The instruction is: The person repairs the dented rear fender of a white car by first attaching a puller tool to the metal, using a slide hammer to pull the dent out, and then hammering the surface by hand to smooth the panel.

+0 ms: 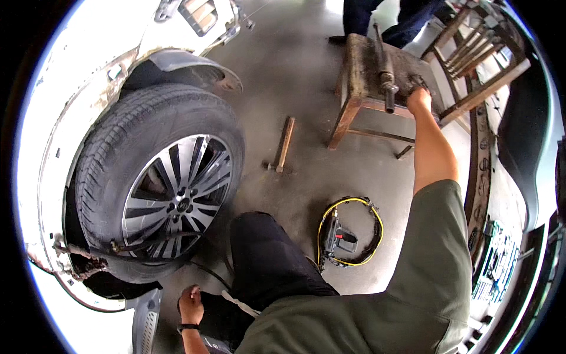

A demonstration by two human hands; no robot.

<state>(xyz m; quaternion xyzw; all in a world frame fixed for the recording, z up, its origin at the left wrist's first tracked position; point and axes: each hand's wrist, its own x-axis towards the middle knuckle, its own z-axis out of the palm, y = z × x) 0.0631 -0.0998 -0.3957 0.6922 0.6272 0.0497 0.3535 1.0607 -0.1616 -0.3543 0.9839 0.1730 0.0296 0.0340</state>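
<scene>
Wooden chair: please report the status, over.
Right grip at chair seat, hold unclear. Left grip low, near wheel. Metal tool on seat. Hammer on floor, clear of both.

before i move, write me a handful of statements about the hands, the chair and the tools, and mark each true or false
1. The right hand is at the seat of the wooden chair. True.
2. The left hand holds the hammer. False: the hammer lies on the floor, apart from both hands.
3. A long metal tool lies on the chair. True.
4. The gun-shaped tool hangs from the chair. False: it lies on the floor, a yellow hose looped around it.
</scene>
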